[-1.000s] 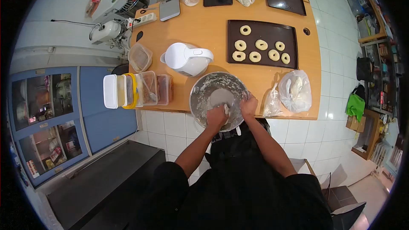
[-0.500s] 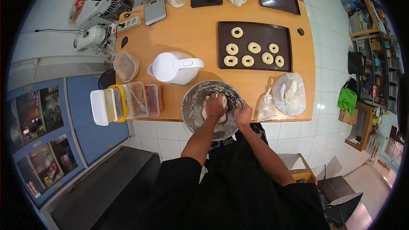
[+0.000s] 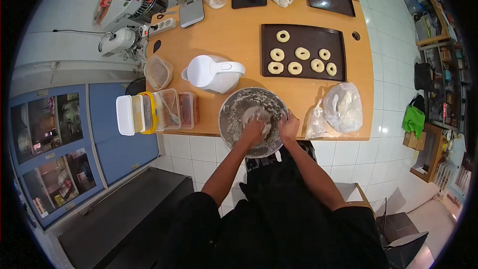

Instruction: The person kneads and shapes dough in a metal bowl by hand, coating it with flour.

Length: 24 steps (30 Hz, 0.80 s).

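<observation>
A large metal bowl (image 3: 230, 104) sits at the near edge of the table, its inner wall smeared with flour and bits of dough. Inside it lies a pale lump of dough (image 3: 257, 114). My left hand (image 3: 254, 132) reaches into the bowl, its floury fingers pressed into the near side of the lump and partly hidden by blur. On the right side, my right hand (image 3: 289, 126) is wrapped round the bowl's rim.
A dark tray (image 3: 303, 32) holds several dough rings behind the bowl. A white kettle (image 3: 209, 73) and stacked plastic containers (image 3: 149, 112) stand to the left. Plastic bags (image 3: 343, 107) lie at the right edge. Farther back are a scale (image 3: 191, 12) and phone (image 3: 249, 0).
My left hand has drawn back from the top of the dough to its near side. My right hand still grips the rim. The whole view has shifted slightly.
</observation>
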Motion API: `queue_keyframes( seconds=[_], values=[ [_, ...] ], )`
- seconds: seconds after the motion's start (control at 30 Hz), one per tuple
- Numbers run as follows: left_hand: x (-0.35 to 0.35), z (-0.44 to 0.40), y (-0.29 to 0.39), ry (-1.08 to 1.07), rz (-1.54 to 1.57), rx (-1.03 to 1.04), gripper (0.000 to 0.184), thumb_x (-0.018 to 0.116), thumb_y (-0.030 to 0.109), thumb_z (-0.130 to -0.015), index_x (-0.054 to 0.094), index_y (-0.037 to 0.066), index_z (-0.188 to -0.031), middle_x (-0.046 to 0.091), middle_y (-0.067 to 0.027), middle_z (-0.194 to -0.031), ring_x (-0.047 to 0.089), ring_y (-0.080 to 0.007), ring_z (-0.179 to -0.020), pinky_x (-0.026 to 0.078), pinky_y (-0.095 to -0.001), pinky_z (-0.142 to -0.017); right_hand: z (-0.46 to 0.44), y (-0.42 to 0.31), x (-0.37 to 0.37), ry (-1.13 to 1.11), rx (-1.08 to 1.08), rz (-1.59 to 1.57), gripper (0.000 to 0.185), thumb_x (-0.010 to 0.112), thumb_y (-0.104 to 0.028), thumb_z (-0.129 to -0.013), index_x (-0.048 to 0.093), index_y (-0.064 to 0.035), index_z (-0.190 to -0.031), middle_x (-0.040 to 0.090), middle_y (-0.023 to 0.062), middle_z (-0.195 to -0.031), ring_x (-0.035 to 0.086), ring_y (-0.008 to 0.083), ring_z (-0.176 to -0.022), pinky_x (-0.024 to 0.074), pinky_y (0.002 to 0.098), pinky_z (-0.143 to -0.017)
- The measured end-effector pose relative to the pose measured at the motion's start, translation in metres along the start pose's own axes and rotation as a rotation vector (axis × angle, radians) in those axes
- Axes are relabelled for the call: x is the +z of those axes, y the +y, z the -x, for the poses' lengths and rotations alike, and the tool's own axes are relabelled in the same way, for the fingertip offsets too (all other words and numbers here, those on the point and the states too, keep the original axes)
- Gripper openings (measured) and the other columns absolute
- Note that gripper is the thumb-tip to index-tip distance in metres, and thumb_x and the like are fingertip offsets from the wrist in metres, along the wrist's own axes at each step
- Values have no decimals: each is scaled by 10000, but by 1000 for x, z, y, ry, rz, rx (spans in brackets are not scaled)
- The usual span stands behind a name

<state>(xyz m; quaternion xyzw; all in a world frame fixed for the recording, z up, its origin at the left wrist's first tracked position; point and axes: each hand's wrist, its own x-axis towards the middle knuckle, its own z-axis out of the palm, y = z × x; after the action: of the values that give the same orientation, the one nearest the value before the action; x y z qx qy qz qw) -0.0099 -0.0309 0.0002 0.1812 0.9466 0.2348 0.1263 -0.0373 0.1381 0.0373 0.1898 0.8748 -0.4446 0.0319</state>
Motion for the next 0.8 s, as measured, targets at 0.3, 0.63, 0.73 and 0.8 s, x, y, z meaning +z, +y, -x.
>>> queue_keyframes(
  seconds=[0.3,0.63,0.73,0.8],
  values=[
    [-28,31,32,-277,-17,-169,449,615,169,-817,527,115,-1254,475,-242,-1310,552,-417,-1114,499,-498,-845,1,3,11,-13,34,-20,297,569,-80,-785,647,-22,-1066,659,259,-848,640,434,-824,504,489,-764],
    [7,16,56,-33,-89,-343,459,595,46,-783,564,85,-1240,535,-299,-1198,591,-431,-1024,503,-475,-845,0,-1,11,-1,1,23,253,576,-111,-824,648,14,-1031,647,274,-825,628,452,-798,492,498,-733],
    [-7,17,54,-75,48,-284,416,588,15,-782,605,59,-1195,595,-273,-1123,616,-405,-991,505,-443,-846,-1,5,9,-30,-22,49,267,571,-105,-802,649,11,-1030,648,274,-824,626,454,-795,488,513,-747],
    [-8,17,28,8,295,-174,388,589,-2,-773,634,48,-1155,622,-257,-1084,627,-385,-977,506,-416,-839,-3,6,8,-40,-36,60,270,568,-101,-793,650,5,-1027,648,274,-823,626,453,-793,488,516,-751]
  ],
)
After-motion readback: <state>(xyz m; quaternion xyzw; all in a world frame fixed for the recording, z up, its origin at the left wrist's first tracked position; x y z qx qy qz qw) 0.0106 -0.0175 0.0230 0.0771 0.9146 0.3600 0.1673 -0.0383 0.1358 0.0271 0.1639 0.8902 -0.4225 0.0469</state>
